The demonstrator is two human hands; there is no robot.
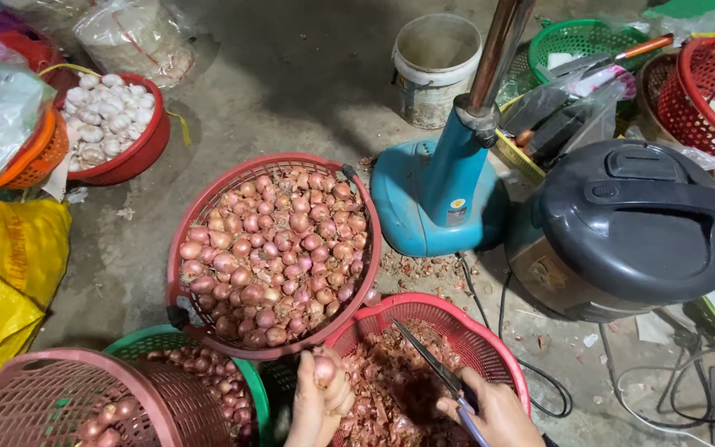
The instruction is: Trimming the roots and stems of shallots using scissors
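My left hand holds a small purple shallot at the bottom centre, over the edge of a red basket of shallot peels. My right hand grips scissors with blue handles, whose blades point up and left over the peels. Just beyond stands a large red basket heaped with unpeeled shallots.
A green basket of shallots and a pink basket sit at the lower left. A red bowl of garlic, yellow bags, a blue fan base, a white bucket, a black-lidded rice cooker and cables crowd the concrete floor.
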